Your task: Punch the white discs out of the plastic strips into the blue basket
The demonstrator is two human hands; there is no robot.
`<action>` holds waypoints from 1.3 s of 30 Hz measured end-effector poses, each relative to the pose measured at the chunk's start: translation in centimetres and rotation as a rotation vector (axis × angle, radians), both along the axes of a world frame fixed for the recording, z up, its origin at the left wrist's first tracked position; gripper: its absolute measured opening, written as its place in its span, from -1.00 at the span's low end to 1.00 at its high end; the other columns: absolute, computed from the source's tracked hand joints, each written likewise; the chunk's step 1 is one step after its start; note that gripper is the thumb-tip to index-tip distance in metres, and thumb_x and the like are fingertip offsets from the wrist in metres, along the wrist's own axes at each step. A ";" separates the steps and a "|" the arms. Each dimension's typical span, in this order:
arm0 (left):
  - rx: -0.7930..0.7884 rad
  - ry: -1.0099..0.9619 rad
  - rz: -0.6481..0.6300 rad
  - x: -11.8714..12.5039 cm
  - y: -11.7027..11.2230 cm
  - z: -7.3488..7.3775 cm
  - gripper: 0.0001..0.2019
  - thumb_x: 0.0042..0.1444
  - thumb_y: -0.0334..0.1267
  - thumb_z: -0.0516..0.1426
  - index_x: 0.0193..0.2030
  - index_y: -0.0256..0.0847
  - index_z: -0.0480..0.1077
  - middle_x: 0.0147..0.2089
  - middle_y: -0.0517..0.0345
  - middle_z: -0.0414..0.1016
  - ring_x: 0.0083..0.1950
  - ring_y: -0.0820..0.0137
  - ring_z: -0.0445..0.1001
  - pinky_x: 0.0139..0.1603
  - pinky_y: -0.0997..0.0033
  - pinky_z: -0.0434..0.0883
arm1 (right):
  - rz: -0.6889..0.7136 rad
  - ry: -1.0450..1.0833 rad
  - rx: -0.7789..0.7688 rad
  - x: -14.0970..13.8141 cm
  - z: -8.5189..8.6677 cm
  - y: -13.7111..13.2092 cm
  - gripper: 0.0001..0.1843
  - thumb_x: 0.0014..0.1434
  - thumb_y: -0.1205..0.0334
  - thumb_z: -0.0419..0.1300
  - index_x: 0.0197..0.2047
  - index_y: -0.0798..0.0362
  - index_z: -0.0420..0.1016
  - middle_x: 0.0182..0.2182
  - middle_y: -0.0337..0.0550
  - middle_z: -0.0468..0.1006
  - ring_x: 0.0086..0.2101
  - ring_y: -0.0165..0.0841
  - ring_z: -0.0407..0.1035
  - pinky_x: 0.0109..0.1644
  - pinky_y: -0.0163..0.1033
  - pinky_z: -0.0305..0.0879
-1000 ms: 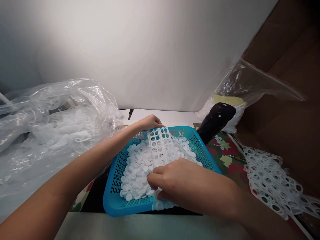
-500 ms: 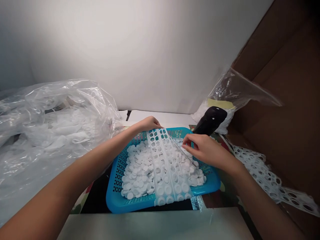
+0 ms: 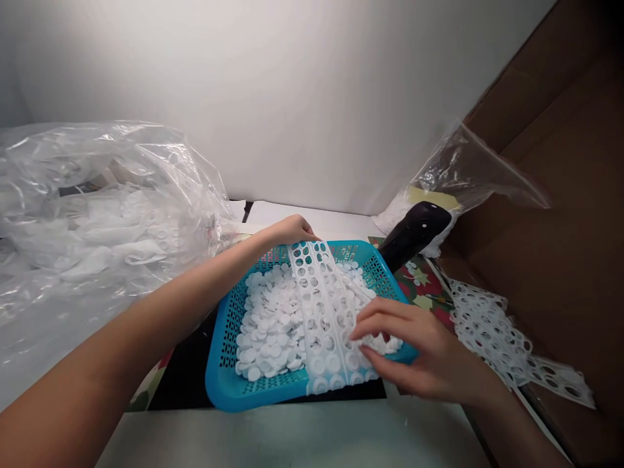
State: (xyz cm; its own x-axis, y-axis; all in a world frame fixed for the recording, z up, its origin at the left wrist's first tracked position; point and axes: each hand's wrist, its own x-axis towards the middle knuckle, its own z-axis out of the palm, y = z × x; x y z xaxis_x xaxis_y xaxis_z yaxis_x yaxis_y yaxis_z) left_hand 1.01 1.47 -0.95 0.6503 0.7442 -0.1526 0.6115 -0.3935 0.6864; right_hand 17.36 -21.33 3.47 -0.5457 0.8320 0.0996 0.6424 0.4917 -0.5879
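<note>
A blue plastic basket [image 3: 221, 388] holds a heap of small white discs [image 3: 270, 325]. Across it lies a white sticker sheet [image 3: 316, 305] with rows of round holes; discs still sit in the rows at its near end, over the front rim. My left hand [image 3: 295, 229] pinches the sheet's far end at the back rim. Close to the sheet's lower right side is my right hand [image 3: 414, 348], thumb and fingers apart, with fingertips at the sheet's edge. Nothing shows held between them.
A big clear plastic bag [image 3: 121, 227] fills the left. A black rounded object [image 3: 414, 231] stands behind the basket's right corner, before another plastic bag [image 3: 468, 169]. Punched-out white sheets [image 3: 492, 331] lie at right by a brown cardboard wall [image 3: 560, 195].
My right hand has moved down and toward me, from the basket's right side to near the sheet's lower end, its fingers spreading. My left hand keeps its pinch at the far end.
</note>
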 end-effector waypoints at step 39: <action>0.099 -0.012 -0.003 0.1 0.0 0.0 -0.67 -0.21 -0.05 0.14 -0.47 -0.34 0.46 -0.56 0.12 0.38 -0.53 0.50 0.22 -0.47 0.46 0.12 | -0.397 -0.458 0.098 1.5 -0.6 3.7 -0.77 0.19 0.12 -0.06 -0.26 0.05 0.33 -0.35 -0.16 0.43 -0.44 -0.39 0.29 -0.41 -0.31 0.11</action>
State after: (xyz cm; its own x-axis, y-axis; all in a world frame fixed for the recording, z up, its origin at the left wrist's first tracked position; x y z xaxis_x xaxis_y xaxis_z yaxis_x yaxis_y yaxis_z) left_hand 1.14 1.51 -0.93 0.6537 0.7535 -0.0701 0.6021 -0.4617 0.6514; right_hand 18.89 -17.64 2.91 -0.2010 0.9795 0.0147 0.9643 0.2004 -0.1733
